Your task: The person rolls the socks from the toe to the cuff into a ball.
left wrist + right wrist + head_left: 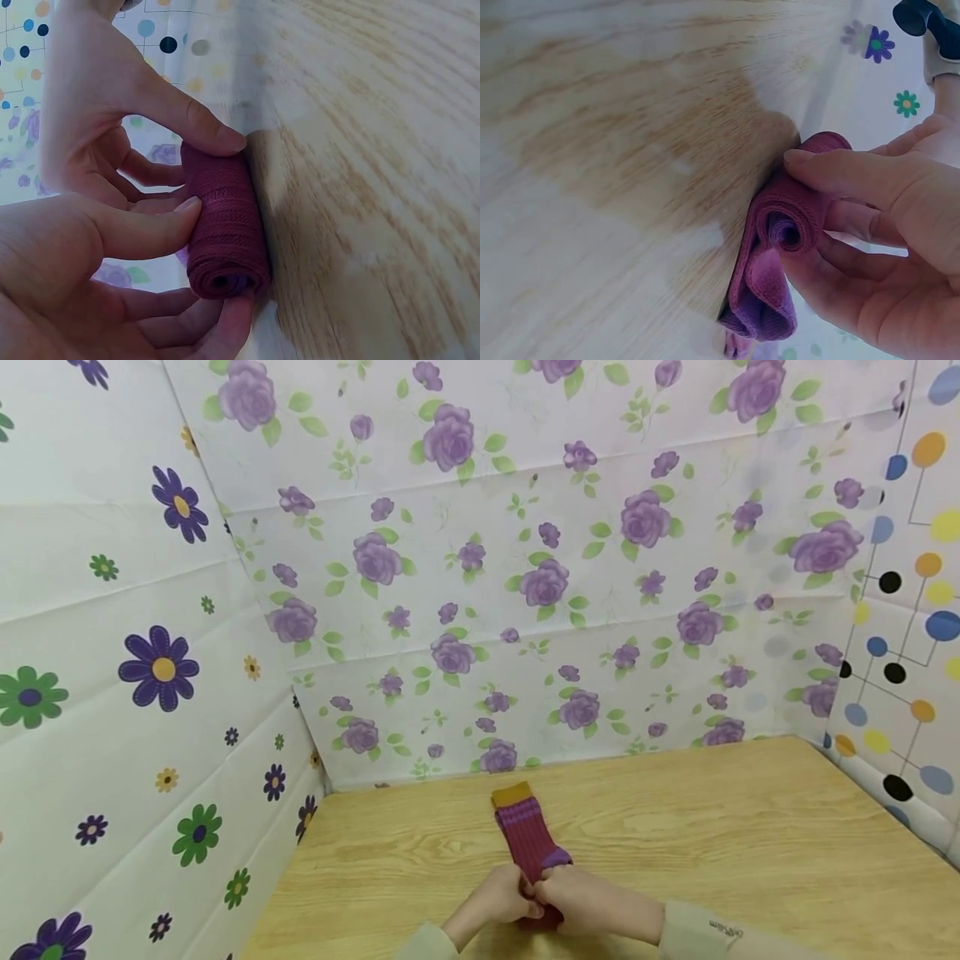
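Observation:
A maroon ribbed sock (527,833) with a mustard cuff and purple heel lies lengthwise on the table, cuff at the far end. Its near end is wound into a tight roll (227,214). The left hand (501,896) pinches one end of that roll, thumb on the outside and a fingertip at its spiral end. At the other end, the right hand (885,202) grips the roll between thumb and fingers. Past the roll, the unrolled part (761,304) with its purple heel shows in the right wrist view. Whether a second sock is layered inside cannot be told.
The wood-grain table (675,818) spreads to both sides of the sock. Behind it hangs a sheet with purple roses (543,585). A flower-print sheet (161,668) stands at the left, a dotted one (892,672) at the right.

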A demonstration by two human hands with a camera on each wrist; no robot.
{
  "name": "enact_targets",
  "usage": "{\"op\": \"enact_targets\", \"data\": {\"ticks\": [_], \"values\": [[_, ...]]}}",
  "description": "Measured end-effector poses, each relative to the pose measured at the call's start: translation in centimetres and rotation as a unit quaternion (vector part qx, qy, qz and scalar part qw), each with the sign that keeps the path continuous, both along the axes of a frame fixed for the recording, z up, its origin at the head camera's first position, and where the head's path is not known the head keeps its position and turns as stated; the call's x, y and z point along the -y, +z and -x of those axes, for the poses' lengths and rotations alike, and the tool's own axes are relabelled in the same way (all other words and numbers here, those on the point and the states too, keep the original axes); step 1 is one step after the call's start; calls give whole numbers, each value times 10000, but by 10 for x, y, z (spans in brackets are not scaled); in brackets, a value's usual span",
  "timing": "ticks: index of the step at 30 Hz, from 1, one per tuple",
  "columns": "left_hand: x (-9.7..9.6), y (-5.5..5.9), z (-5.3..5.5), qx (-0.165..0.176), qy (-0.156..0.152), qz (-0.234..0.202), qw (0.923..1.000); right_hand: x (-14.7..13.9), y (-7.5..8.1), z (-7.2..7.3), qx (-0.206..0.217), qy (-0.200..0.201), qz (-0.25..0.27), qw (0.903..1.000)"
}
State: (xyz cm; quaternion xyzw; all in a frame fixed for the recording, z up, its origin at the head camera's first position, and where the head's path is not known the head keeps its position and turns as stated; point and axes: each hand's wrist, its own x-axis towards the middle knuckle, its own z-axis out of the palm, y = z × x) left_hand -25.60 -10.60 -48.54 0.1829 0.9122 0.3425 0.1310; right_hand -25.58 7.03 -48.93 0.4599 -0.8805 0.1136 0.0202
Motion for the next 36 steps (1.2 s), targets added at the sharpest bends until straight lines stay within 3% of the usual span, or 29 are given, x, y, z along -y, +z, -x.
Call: {"op": "enact_targets", "data": {"ticks": [7, 14, 21, 26, 31, 36], "values": [[0, 0, -2, -157, 94, -179, 9997, 0, 0, 3, 145, 69, 167, 9997], [-2, -3, -6, -682, 98, -251, 9973, 0, 1, 7, 336, 167, 171, 9991], [-5, -1, -9, -836, 192, -350, 9957, 0, 2, 11, 222, 262, 266, 9991], [-5, 0, -12, -1087, 45, -232, 9938, -1, 1, 11, 506, 99, 362, 9980], [-7, 2, -13, -1413, -203, 99, 9897, -1, 4, 10, 502, 21, 377, 9980], [-7, 3, -13, -1475, -406, 239, 9879, -1, 6, 10, 554, -81, 331, 9979]]}}
